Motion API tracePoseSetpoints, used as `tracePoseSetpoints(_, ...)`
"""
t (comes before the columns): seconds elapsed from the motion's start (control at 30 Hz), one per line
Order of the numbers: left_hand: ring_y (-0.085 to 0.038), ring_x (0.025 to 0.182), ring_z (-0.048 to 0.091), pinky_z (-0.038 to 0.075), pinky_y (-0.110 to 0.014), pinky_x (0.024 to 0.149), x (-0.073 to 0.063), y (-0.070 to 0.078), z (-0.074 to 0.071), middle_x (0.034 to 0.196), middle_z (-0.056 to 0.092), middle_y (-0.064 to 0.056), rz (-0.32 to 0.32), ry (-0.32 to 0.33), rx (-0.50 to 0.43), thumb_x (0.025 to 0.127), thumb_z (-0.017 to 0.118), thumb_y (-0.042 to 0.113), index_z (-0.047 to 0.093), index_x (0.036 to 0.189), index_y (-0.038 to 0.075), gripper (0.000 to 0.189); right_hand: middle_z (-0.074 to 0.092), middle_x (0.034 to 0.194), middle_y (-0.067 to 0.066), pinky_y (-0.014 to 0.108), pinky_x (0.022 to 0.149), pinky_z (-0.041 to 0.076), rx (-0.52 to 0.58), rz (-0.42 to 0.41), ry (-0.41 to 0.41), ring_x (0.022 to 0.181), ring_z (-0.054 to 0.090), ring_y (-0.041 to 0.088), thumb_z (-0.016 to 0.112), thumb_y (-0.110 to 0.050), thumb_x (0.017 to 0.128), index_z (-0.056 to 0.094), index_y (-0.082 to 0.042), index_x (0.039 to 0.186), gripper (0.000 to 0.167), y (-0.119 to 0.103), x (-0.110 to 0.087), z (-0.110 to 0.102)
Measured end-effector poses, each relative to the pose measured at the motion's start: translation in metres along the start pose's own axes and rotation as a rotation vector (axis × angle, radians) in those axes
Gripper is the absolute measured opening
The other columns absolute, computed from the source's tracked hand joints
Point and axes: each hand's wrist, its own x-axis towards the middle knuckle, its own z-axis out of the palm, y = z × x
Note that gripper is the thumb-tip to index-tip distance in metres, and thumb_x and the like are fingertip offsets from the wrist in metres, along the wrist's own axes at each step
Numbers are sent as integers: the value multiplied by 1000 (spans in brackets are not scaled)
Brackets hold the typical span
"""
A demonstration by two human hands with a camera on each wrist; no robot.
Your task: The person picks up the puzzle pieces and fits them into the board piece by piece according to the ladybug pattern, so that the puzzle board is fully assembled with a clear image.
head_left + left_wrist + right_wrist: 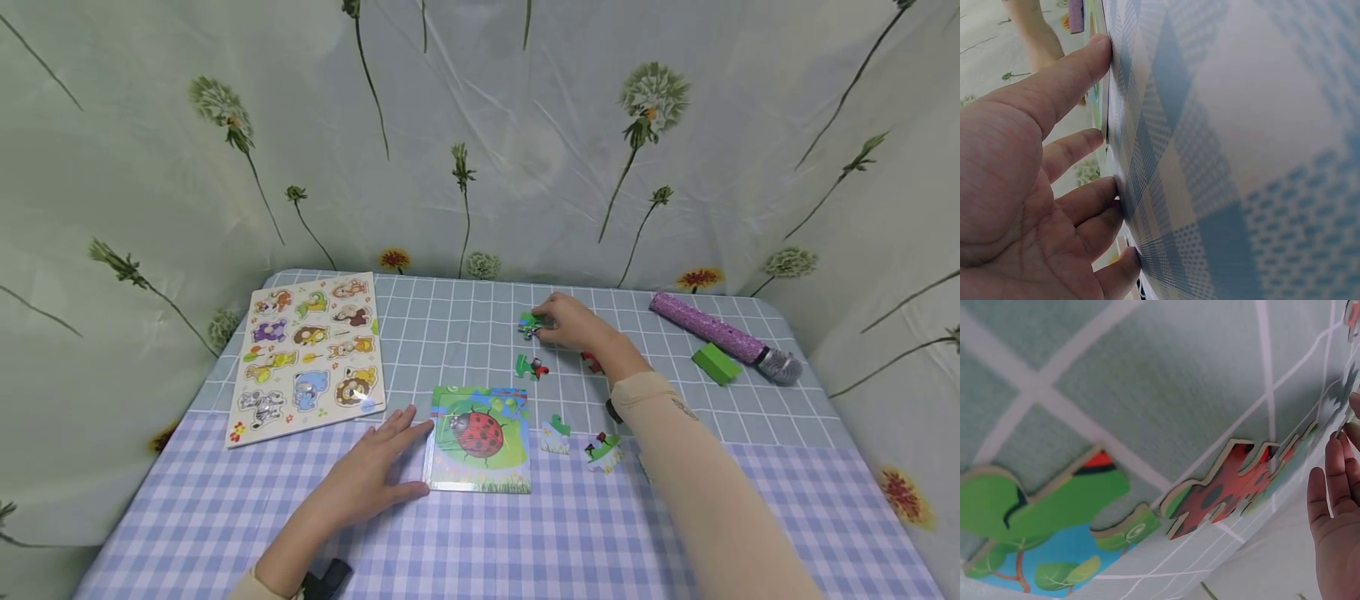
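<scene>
A square puzzle board (480, 440) with a ladybug picture lies at the middle of the table. My left hand (378, 467) is at its left side, with extended fingers and thumb spread along the edge. In the left wrist view, the fingertips (1102, 47) meet the edge close over the checked cloth. Farther back, my right hand (576, 323) pinches a green and blue puzzle piece (528, 323). Just in front of it lies a red and green piece (531, 367). The right wrist view shows a green and blue piece (1047, 531) and red spotted pieces (1210, 490) on the cloth.
To the left lies an animal puzzle board (307, 354). A purple glittery microphone (720, 333) and a green block (716, 363) are at the right. Loose pieces, among them a flowery one (603, 452), lie right of the ladybug board, partly under my right forearm.
</scene>
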Motion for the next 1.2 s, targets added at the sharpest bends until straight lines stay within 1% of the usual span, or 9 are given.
tracePoseSetpoints(0.13, -47, 159, 36, 32, -75, 124, 0, 1, -1, 172, 38, -21, 3, -2, 4, 87, 88, 44, 52, 160, 15, 86, 66, 133, 24, 51, 98, 57, 37, -9, 6, 118, 65, 37, 74, -16, 99, 67, 4, 141, 48, -5, -4, 0)
tracePoseSetpoints(0.23, -47, 159, 36, 33, -76, 123, 0, 2, -2, 172, 38, -22, 3, -1, 10, 87, 88, 44, 53, 159, 15, 86, 65, 131, 23, 51, 99, 58, 62, -31, 5, 117, 65, 37, 74, -17, 100, 67, 3, 142, 47, -11, -6, 1)
tracePoseSetpoints(0.5, -47, 159, 36, 33, -75, 124, 1, 3, -2, 172, 38, -21, -1, -2, 14, 87, 88, 44, 52, 160, 15, 86, 69, 124, 19, 49, 92, 60, 68, -182, 14, 110, 68, 35, 72, -17, 99, 71, 2, 136, 42, -32, -14, 8)
tracePoseSetpoints(0.7, -47, 159, 36, 34, -75, 123, 1, 2, 0, 172, 38, -21, 0, 1, 20, 87, 89, 42, 53, 159, 14, 85, 70, 125, 16, 43, 94, 63, 64, -275, -17, 110, 72, 32, 73, -16, 99, 72, 1, 134, 40, -52, -21, 19)
tracePoseSetpoints(0.87, -46, 160, 35, 33, -74, 124, 1, 2, -1, 172, 37, -21, -12, -9, 21, 87, 88, 43, 53, 159, 15, 85, 69, 125, 13, 38, 93, 63, 68, -301, -58, 111, 71, 28, 75, -18, 98, 73, -2, 135, 40, -66, -28, 26)
tracePoseSetpoints(1.07, -47, 159, 36, 33, -74, 124, 1, 3, -2, 172, 38, -22, -7, -4, 31, 88, 88, 44, 53, 159, 15, 85, 71, 124, 10, 32, 92, 61, 70, -316, -90, 108, 69, 23, 75, -17, 98, 75, -4, 132, 37, -78, -35, 31)
tracePoseSetpoints(1.2, -46, 160, 35, 33, -74, 125, 1, 3, 0, 172, 38, -21, -12, -9, 27, 88, 88, 43, 53, 159, 15, 85, 71, 125, 10, 31, 91, 61, 75, -326, -108, 105, 67, 21, 76, -17, 97, 75, -3, 132, 38, -83, -39, 34)
